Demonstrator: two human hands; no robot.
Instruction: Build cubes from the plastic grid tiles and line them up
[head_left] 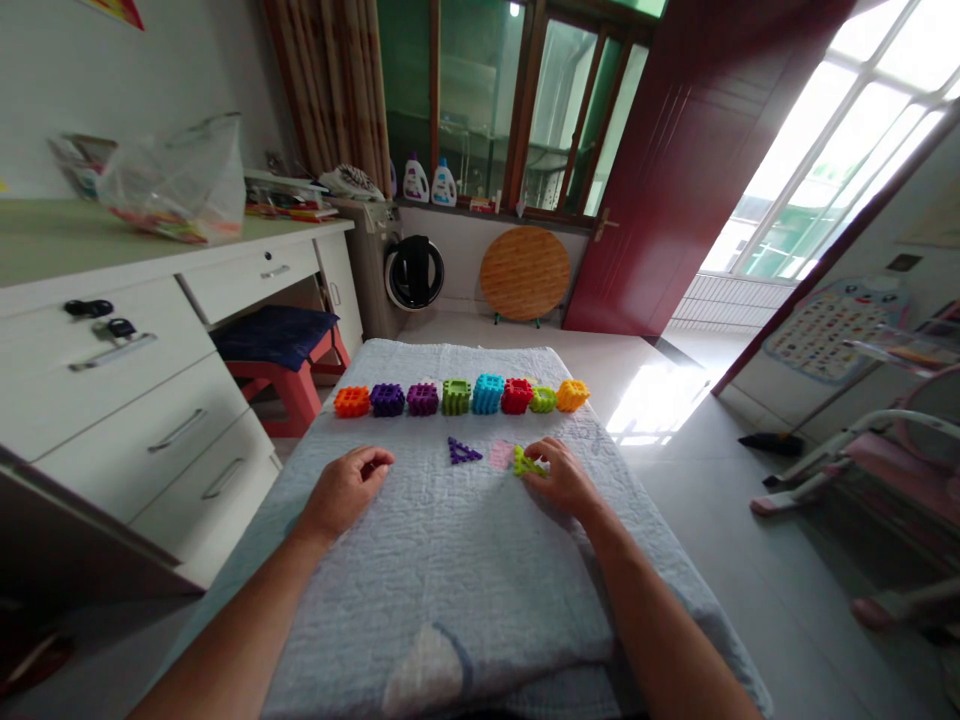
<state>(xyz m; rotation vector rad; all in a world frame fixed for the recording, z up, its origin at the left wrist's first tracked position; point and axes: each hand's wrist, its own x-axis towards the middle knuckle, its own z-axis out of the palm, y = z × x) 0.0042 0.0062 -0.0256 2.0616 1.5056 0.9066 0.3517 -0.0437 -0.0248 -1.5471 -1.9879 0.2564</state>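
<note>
My right hand (559, 478) has its fingers closed on a yellow-green triangle piece (523, 461) at the cloth. To its left, a purple triangle piece (463, 452) lies on the cloth, touched by neither hand. My left hand (347, 492) rests on the left part of the cloth, its fingers curled loosely with a gap at the thumb and nothing between them. Beyond both hands runs a row of block shapes, from an orange one (352, 402) at the left, through a green one (456, 397) and a light blue one (488, 394), to a yellow one (573, 395) at the right.
A pale quilted cloth (450, 560) covers the table. At the left stand a white drawer desk (142, 400) and a red stool with a dark seat (277, 338). Behind are a washing machine (375, 265) and a round wooden board (525, 273). A pink chair (907, 460) is at the right.
</note>
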